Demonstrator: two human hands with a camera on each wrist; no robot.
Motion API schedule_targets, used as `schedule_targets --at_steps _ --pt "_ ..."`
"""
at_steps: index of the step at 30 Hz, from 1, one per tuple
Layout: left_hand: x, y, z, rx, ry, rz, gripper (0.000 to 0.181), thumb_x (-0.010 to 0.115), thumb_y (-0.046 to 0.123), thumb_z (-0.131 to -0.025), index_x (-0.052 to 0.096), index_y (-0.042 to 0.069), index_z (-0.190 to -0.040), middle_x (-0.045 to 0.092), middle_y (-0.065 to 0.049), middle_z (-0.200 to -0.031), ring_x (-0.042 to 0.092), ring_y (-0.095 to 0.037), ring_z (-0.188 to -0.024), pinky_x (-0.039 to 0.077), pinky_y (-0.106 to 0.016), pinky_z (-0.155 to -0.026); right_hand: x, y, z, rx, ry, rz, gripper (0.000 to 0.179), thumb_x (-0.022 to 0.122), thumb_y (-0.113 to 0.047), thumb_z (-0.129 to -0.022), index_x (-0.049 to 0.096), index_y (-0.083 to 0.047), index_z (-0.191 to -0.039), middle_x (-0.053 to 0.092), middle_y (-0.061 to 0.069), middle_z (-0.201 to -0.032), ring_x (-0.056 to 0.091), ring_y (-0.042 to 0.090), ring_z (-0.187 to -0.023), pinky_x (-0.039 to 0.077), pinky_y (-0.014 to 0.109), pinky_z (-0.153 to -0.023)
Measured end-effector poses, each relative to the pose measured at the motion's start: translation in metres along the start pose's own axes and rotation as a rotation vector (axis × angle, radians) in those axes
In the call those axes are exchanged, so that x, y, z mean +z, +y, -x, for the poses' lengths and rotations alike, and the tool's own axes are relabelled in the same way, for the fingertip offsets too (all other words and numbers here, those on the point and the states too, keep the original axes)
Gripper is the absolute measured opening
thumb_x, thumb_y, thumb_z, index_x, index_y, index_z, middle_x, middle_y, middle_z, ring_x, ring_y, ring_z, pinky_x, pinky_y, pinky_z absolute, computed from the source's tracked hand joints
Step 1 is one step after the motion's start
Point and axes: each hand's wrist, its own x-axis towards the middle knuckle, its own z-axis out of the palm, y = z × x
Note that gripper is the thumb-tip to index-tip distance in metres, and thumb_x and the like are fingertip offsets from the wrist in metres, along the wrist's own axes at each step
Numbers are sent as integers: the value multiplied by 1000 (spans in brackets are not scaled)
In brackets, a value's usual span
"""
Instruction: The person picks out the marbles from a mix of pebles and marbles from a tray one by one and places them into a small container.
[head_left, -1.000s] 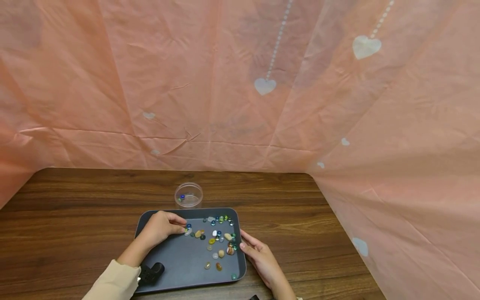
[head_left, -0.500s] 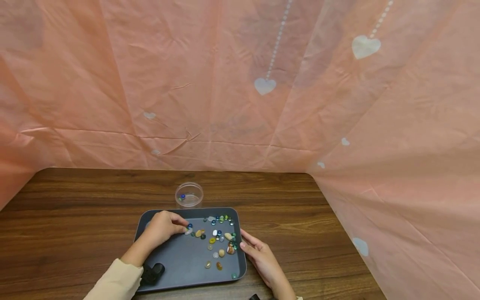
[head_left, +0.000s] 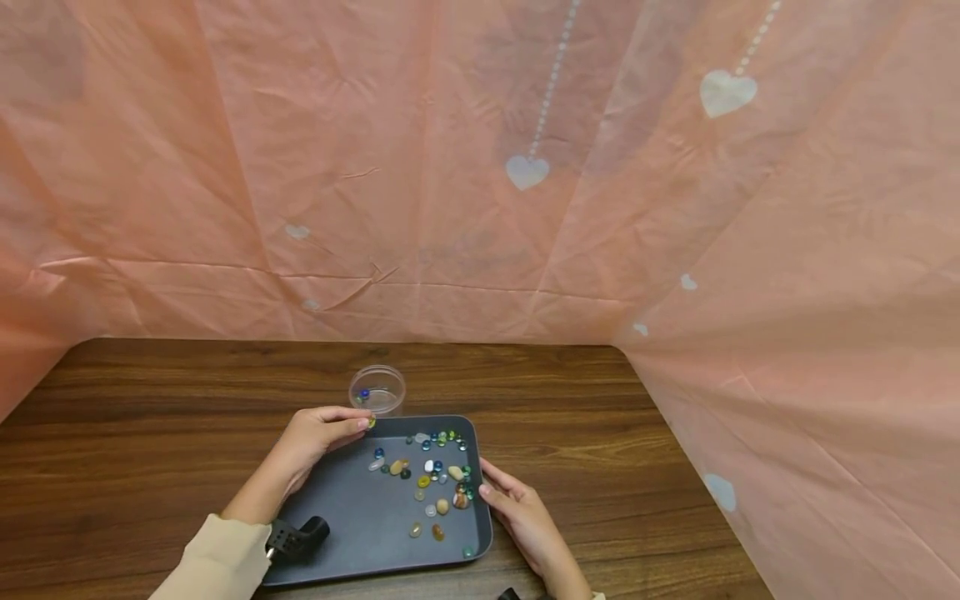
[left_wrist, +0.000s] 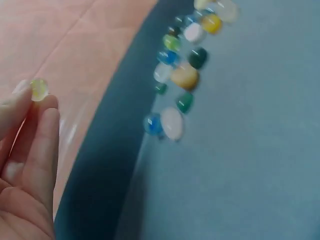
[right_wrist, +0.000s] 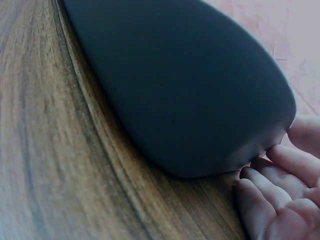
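Note:
My left hand pinches a clear yellow-green glass marble between thumb and fingertips, over the far rim of the dark grey tray. Just beyond sits a round clear plastic container with a blue marble inside. My right hand holds the tray's right side, thumb at the rim and fingers against the outer wall. Inside the tray lie several glass marbles and polished stones, among them a blue marble, a white oval stone and a tan stone.
The tray stands on a brown wood-grain table. A pink cloth with hearts hangs behind and to the right. A black wrist camera on the left wrist hangs over the tray's near left part.
My left hand has lifted the yellow-green marble from beside the blue marble and carried it up and away to the far rim. The right hand stays at the tray's side.

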Motion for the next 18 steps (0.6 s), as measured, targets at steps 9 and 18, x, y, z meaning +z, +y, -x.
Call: schedule_targets --at_steps 9,18 --pt "-8 21 -10 14 -24 287 13 68 8 -83 75 18 -89 71 7 -94 66 -7 -91 47 -29 -88 0 0 0 -2 -1 -15 53 55 -21 -93 38 -1 -140 35 17 -145 37 24 -132 38 26 -101" --pt "2 36 -25 101 107 -209 29 72 26 -80 72 7 -103 72 2 -96 62 -6 -82 51 -24 -73 -1 0 1 -9 -5 -14 54 54 -22 -94 37 -1 -140 35 16 -146 36 24 -133 37 25 -101"
